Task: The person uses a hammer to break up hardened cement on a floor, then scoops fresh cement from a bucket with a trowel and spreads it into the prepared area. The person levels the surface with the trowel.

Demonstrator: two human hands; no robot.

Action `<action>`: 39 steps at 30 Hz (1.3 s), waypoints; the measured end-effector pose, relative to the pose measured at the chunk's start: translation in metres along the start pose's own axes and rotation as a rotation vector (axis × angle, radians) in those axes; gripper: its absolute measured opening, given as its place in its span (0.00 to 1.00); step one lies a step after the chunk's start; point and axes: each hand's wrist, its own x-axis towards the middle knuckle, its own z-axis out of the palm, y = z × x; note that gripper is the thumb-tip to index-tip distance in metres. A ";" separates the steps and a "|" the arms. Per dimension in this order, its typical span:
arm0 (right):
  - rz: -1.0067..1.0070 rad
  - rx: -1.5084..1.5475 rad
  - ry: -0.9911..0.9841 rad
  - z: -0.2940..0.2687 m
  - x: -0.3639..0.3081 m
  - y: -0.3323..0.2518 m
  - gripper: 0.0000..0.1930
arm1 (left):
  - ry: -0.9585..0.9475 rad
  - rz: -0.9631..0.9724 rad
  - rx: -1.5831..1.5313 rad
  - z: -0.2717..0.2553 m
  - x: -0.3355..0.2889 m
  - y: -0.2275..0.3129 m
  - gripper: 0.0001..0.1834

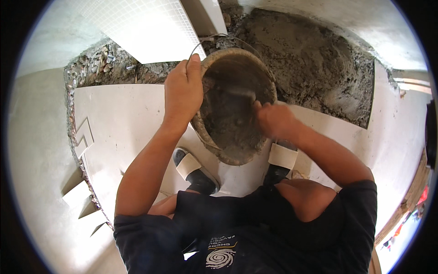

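Note:
A mortar-caked bucket point(230, 55) is tilted in front of me, its mouth facing up toward me. My left hand point(184, 91) is closed on its left rim, thumb on the outside near the thin wire handle point(246, 44). Wet grey mortar point(232, 125) lies inside. Over the right side of the bucket, my right hand point(276, 119) is closed round a tool that looks like a trowel. Motion blurs the hand and the trowel's blade point(242, 92), which is inside the bucket; the grip itself is hidden by my fingers.
Beyond the bucket, a bed of wet mortar point(315, 59) fills a floor section by the wall. Pale tiles point(123, 109) cover the floor round my sandalled feet point(196, 169). A white gridded panel point(146, 32) leans at the far left, above rubble point(100, 64). Tile pieces point(77, 194) lie left.

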 end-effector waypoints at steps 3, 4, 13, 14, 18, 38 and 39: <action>-0.070 -0.014 -0.155 0.000 -0.028 0.005 0.22 | 0.040 0.005 0.027 0.001 0.001 -0.002 0.27; -0.065 0.050 -0.158 -0.004 -0.044 0.009 0.22 | 0.083 0.023 0.020 0.000 0.004 -0.003 0.28; -0.108 -0.047 -0.244 -0.016 -0.057 0.021 0.17 | 0.068 -0.052 -0.057 0.004 0.009 -0.002 0.26; -0.160 -0.098 -0.109 -0.017 -0.042 0.019 0.16 | 0.040 -0.062 -0.040 0.005 0.010 0.001 0.27; -0.147 -0.180 -0.226 -0.039 -0.034 0.022 0.15 | -0.045 -0.120 -0.014 0.003 0.010 0.010 0.27; 0.062 -0.134 0.434 -0.009 -0.047 0.106 0.11 | -0.071 0.692 0.066 0.085 -0.009 0.170 0.18; 0.119 -0.029 0.334 -0.003 -0.050 0.105 0.12 | -0.084 0.649 0.084 0.081 -0.013 0.171 0.17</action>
